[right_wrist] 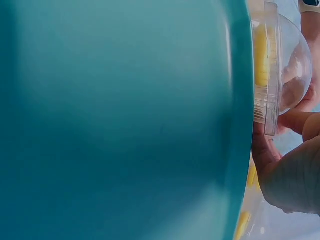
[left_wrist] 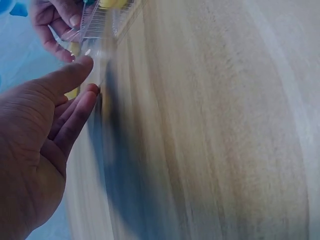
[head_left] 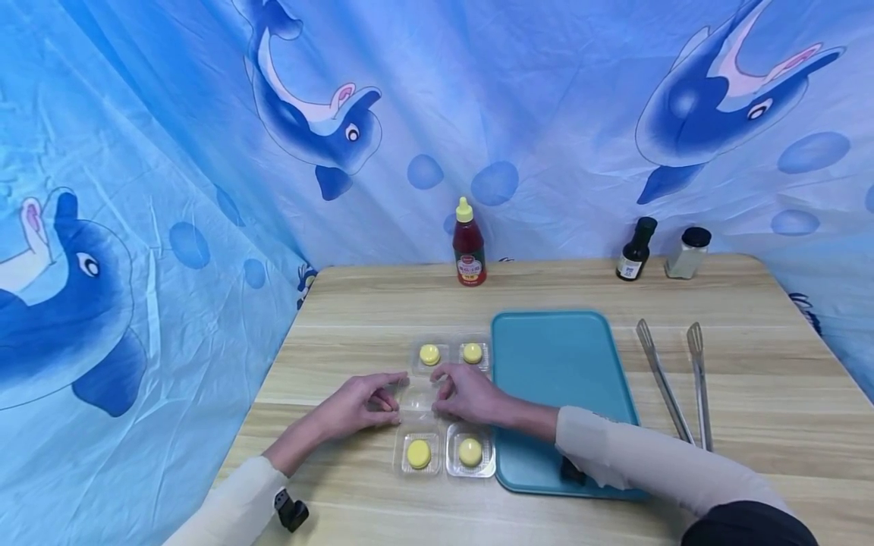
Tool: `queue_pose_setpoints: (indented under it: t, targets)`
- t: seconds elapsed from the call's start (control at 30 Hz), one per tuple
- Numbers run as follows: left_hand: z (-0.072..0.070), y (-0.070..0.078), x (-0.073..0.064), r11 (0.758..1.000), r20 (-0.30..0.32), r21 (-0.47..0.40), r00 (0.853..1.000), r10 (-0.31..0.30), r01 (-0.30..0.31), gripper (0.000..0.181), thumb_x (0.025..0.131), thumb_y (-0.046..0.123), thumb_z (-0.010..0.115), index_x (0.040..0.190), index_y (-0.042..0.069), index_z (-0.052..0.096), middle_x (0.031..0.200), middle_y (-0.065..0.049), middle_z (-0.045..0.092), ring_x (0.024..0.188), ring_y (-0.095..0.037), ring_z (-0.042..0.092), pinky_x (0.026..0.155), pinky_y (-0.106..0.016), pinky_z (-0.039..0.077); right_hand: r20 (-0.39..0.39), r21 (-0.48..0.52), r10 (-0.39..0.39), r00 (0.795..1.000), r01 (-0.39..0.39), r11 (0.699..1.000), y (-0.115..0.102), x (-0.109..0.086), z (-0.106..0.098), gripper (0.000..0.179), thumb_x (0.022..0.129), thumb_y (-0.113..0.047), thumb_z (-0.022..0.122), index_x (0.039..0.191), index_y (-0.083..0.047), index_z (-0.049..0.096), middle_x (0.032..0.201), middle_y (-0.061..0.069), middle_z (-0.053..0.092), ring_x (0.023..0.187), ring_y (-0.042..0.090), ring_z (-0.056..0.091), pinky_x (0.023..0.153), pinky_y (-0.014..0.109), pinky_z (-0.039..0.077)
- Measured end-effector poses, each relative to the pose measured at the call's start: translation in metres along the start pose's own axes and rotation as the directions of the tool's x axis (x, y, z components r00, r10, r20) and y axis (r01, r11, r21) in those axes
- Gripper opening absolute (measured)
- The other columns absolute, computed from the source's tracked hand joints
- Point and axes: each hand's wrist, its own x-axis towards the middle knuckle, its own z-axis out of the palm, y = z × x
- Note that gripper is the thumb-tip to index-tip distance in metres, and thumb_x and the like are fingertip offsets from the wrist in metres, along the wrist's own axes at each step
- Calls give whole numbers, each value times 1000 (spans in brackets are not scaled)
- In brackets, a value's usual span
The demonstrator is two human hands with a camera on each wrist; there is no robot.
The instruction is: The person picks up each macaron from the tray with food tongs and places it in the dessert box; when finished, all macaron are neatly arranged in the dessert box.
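Observation:
In the head view my left hand [head_left: 365, 402] and right hand [head_left: 471, 392] hold a clear plastic lid [head_left: 416, 400] between them by its opposite sides. Its exact outline is hard to see. Beyond it stand two clear boxes, each with a round yellow macaron [head_left: 429, 354] inside. Nearer to me are two more clear boxes, holding a yellow macaron [head_left: 419, 454] and another macaron [head_left: 470, 452]. The right wrist view shows a domed clear cover [right_wrist: 296, 65] on a box beside my right hand. In the left wrist view my left thumb and fingertips meet the lid's edge.
A teal tray [head_left: 560, 356] lies under my right forearm. Metal tongs [head_left: 699, 387] rest to its right. At the back stand a red sauce bottle [head_left: 469, 246], a dark bottle [head_left: 636, 250] and a black-capped jar [head_left: 687, 254]. A blue dolphin curtain [head_left: 546, 98] hangs behind.

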Motion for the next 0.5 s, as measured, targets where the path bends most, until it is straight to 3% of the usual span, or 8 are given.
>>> queue_pose_setpoints:
  t: [0.13,0.27,0.33,0.5]
  targets:
    - [1,0,1,999,-19,6,999,37,-37,67,93,6,82,151,-7,51,116,-13,77,95,-12,75,90,-27,63,2,88,31,1000,-31,996,-3,1,2,24,87,4,82,107,2,68,75,1,74,60,15,72,63,22,61]
    - [-1,3,1,997,-47,46,997,62,-60,61,95,5,79,150,-6,53,131,-14,73,98,-13,76,90,-27,63,-25,95,8,1000,-5,995,-4,1,1,16,89,5,79,90,-4,66,71,4,71,57,16,69,52,22,57]
    - [-2,5,2,994,-69,89,995,72,-66,57,97,6,77,150,-3,56,135,-11,72,102,-13,75,91,-27,62,-48,76,-11,999,15,997,-5,2,0,18,89,4,79,85,-7,65,72,2,69,57,14,67,51,22,57]
    - [-6,11,5,985,-126,145,986,111,-92,44,102,10,71,145,1,63,128,-1,76,107,-12,75,93,-27,61,-115,67,-56,992,64,996,-7,1,-4,18,90,2,79,85,-9,67,79,-3,68,67,8,64,61,22,58]
